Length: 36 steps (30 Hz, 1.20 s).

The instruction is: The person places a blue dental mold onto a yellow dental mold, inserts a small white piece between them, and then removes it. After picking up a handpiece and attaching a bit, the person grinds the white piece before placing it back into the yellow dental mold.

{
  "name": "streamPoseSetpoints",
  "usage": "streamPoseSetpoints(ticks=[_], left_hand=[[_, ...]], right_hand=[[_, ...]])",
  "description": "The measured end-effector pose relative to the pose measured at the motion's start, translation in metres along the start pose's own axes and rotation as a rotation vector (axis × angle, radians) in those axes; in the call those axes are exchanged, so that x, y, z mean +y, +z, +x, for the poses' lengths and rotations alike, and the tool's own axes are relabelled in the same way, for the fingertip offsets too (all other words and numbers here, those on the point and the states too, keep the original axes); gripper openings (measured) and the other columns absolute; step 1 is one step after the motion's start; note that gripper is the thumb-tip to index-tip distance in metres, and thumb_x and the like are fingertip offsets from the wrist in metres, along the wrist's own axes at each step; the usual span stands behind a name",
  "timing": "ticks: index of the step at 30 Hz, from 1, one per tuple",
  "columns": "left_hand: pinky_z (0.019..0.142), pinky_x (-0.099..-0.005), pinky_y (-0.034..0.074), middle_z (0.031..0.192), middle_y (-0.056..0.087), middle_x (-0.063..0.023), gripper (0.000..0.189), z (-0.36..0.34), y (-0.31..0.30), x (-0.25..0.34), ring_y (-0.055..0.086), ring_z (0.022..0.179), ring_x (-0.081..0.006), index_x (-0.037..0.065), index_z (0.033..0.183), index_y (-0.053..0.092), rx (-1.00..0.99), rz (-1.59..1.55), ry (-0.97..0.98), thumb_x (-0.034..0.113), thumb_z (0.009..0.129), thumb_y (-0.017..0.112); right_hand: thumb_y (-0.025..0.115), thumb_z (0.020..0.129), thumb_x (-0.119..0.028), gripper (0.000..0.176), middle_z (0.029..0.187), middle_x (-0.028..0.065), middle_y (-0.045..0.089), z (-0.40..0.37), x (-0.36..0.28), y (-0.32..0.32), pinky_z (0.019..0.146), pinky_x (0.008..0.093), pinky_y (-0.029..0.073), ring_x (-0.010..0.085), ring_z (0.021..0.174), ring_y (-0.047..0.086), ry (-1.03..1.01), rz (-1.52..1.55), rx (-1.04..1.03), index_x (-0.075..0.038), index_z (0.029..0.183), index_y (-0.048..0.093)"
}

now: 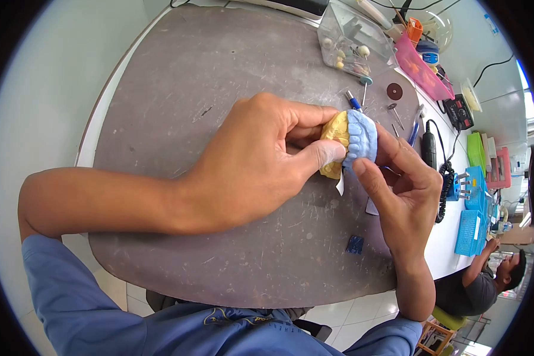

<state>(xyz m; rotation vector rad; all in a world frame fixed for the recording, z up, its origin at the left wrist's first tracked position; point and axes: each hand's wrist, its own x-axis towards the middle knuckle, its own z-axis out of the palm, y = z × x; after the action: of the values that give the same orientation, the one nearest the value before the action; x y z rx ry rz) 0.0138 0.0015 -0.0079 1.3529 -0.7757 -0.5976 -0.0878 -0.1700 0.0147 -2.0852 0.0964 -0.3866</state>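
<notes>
Both hands are raised over the grey work mat, holding two dental casts pressed together. My left hand [261,157] grips the yellow cast [334,127], its thumb on the tooth side and its fingers behind, mostly hidden. My right hand [406,190] pinches the light blue cast [362,136] between thumb and fingers. The tooth rows of the two casts meet in the middle. A small white strip [340,185] hangs below the yellow cast.
The grey mat [178,89] lies beneath. Behind stand a clear box [350,41] and a pink tray [421,68]. A brown disc [394,91], a black handpiece [429,147] and blue baskets [469,231] are at the right. Another person [486,285] sits at lower right.
</notes>
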Motion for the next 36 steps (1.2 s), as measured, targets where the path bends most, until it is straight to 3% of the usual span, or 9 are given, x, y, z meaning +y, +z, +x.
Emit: streamPoseSetpoints(ticks=[3,9,20,26,36], left_hand=[[0.089,-0.026,0.051,0.107,0.068,-0.0124,0.036,-0.002,0.001,0.004,0.063,0.096,-0.0121,-0.007,0.125,0.056,0.024,0.13,-0.071,0.004,0.091,0.059],[0.087,-0.0263,0.051,0.107,0.068,-0.0123,0.035,-0.001,0.0,0.004,0.064,0.095,-0.0124,-0.007,0.124,0.057,0.013,0.137,-0.008,0.004,0.091,0.059],[0.088,-0.0263,0.052,0.106,0.068,-0.0121,0.035,-0.004,0.001,0.002,0.064,0.095,-0.0128,-0.007,0.124,0.057,0.03,0.176,-0.003,0.003,0.091,0.059],[0.087,-0.0255,0.052,0.105,0.068,-0.012,0.035,-0.004,0.004,0.001,0.064,0.094,-0.0125,-0.008,0.124,0.056,0.038,0.19,0.012,0.003,0.091,0.06],[0.087,-0.0253,0.052,0.106,0.068,-0.0119,0.036,-0.005,0.004,0.003,0.064,0.095,-0.0124,-0.007,0.125,0.056,0.043,0.18,0.0,0.004,0.091,0.06]], right_hand=[[0.072,0.081,-0.002,0.04,0.092,0.0084,0.067,-0.003,0.001,0.004,0.076,0.025,0.055,0.0136,0.086,0.066,0.012,0.017,0.015,0.005,0.119,0.062],[0.071,0.083,-0.005,0.035,0.093,0.0113,0.07,0.0,-0.008,0.0,0.078,0.0251,0.055,0.0128,0.084,0.067,0.114,0.04,0.003,0.006,0.116,0.063],[0.072,0.082,-0.005,0.035,0.081,0.0041,0.061,0.002,-0.013,0.001,0.073,0.0225,0.054,0.0115,0.08,0.065,0.059,-0.036,-0.027,0.005,0.115,0.065],[0.072,0.082,-0.006,0.033,0.081,0.0047,0.061,-0.001,-0.002,0.002,0.072,0.0233,0.055,0.0116,0.079,0.065,-0.074,-0.081,0.009,0.005,0.113,0.065],[0.072,0.082,-0.006,0.034,0.08,0.0063,0.064,0.001,-0.002,0.001,0.071,0.0243,0.055,0.0133,0.077,0.067,-0.097,-0.095,0.017,0.005,0.113,0.065]])
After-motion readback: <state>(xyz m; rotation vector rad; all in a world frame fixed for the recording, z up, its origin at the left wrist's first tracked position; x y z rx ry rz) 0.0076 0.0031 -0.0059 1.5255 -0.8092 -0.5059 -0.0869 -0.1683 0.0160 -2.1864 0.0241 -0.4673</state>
